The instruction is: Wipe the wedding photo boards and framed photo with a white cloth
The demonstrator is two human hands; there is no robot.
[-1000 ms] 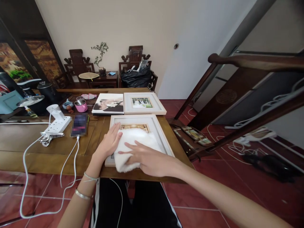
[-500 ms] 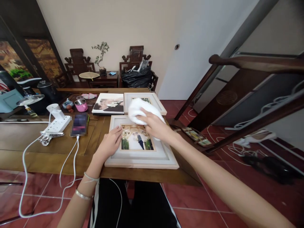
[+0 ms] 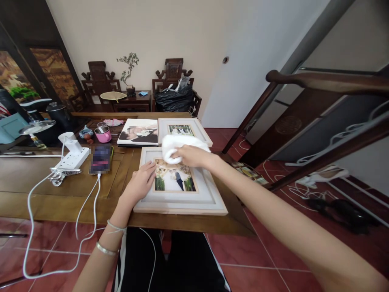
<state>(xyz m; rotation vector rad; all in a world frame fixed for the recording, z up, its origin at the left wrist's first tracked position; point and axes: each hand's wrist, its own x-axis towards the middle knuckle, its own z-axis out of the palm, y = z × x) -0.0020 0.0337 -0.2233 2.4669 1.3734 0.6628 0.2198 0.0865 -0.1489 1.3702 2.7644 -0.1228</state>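
A white picture frame (image 3: 182,205) with a small couple photo at its centre lies flat at the table's front edge. My left hand (image 3: 142,180) rests on the frame's left side, fingers stretched out flat over the border and reaching the photo's edge. Over the frame's far part, my right hand (image 3: 190,156) grips a bunched white cloth (image 3: 173,146). The cloth covers the far border and the top strip of the photo. Behind it lies a second white picture frame (image 3: 199,126), partly hidden by the cloth. A photo album (image 3: 138,132) is to the left of that frame.
On the wooden table (image 3: 121,207) to the left are a phone (image 3: 101,159) on a charging cable, a white power strip (image 3: 73,158), a pink cup (image 3: 103,134) and a glass lid (image 3: 38,127). A dark wooden chair (image 3: 261,117) stands close on the right.
My right hand has drawn the white cloth slightly toward me and left, uncovering more of the rear frame's photo. My left hand stays in place.
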